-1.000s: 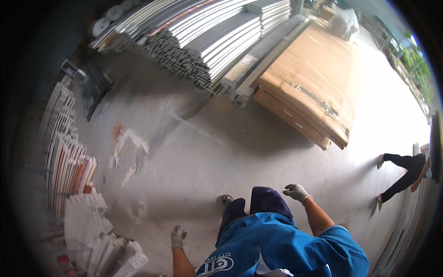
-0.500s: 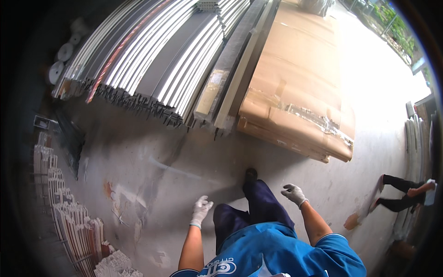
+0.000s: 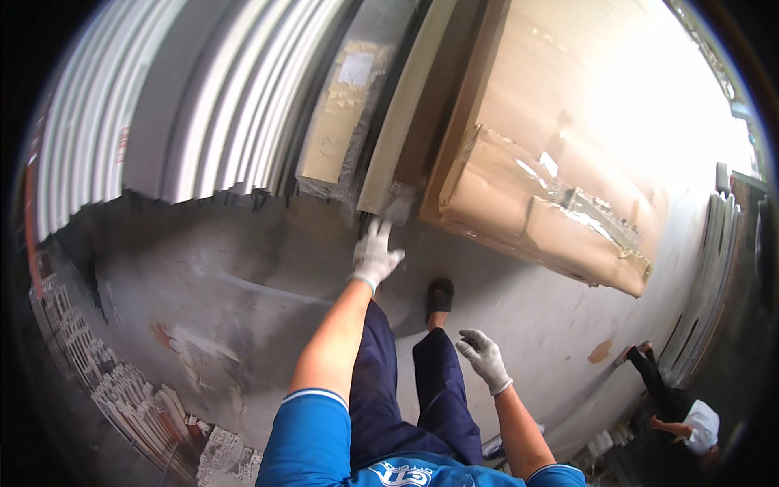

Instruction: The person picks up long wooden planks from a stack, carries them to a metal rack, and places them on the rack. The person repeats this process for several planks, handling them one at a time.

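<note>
My left hand [image 3: 377,256], in a pale work glove, reaches forward with its fingers stretched out. Its fingertips are at the near end of a long beige-edged panel [image 3: 398,122]; whether they touch it I cannot tell. Beside that panel lies a long plastic-wrapped package [image 3: 333,134] with a white label. My right hand [image 3: 484,359], gloved too, hangs beside my right leg, loosely bent with nothing in it.
A big cardboard-wrapped stack [image 3: 519,191] with torn wrapping stands to the right. White and grey long profiles [image 3: 235,105] fill the far left. Bundled strips [image 3: 134,398] lie at lower left. Another person [image 3: 690,422] is at lower right, by leaning long pieces [image 3: 704,268].
I have come closer to the stacked profiles. My left arm has stretched forward to the panel's end, while my right hand stays low and empty.
</note>
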